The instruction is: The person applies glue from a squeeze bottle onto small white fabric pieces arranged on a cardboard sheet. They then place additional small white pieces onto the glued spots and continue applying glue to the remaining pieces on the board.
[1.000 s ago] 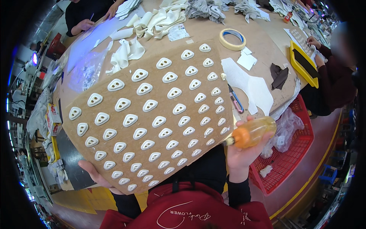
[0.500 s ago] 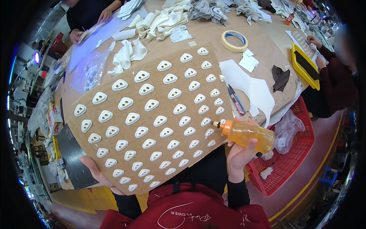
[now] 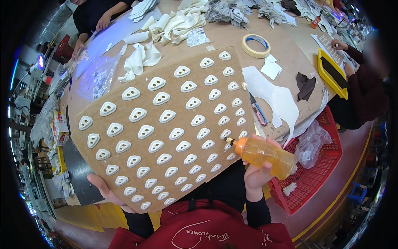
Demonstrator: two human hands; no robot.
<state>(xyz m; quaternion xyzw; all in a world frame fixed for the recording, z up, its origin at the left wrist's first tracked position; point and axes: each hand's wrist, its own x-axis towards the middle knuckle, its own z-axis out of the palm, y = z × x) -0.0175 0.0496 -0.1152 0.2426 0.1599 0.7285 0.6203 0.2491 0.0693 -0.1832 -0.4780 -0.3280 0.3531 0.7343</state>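
My left hand (image 3: 104,191) grips the lower left edge of a brown cardboard sheet (image 3: 161,132), its fingers partly hidden underneath. Rows of small white rounded-triangle pieces (image 3: 146,131), each with two holes, cover the sheet. In my right hand (image 3: 255,177) is a squeeze bottle (image 3: 267,157) of amber liquid with an orange cap. The bottle lies nearly level, its narrow tip pointing left at pieces near the sheet's right edge. Whether the tip touches a piece I cannot tell.
Right of the sheet lie thread snips (image 3: 258,110), a white cut piece (image 3: 269,93) and a tape roll (image 3: 256,45). A red basket (image 3: 304,189) stands below the table edge. Cream fabric strips (image 3: 174,25) lie beyond. Co-workers sit at far left and right.
My right hand has brought the bottle slightly left and down, onto the sheet's right edge pieces. The sheet has shifted a little. At far left, a co-worker's hands have moved.
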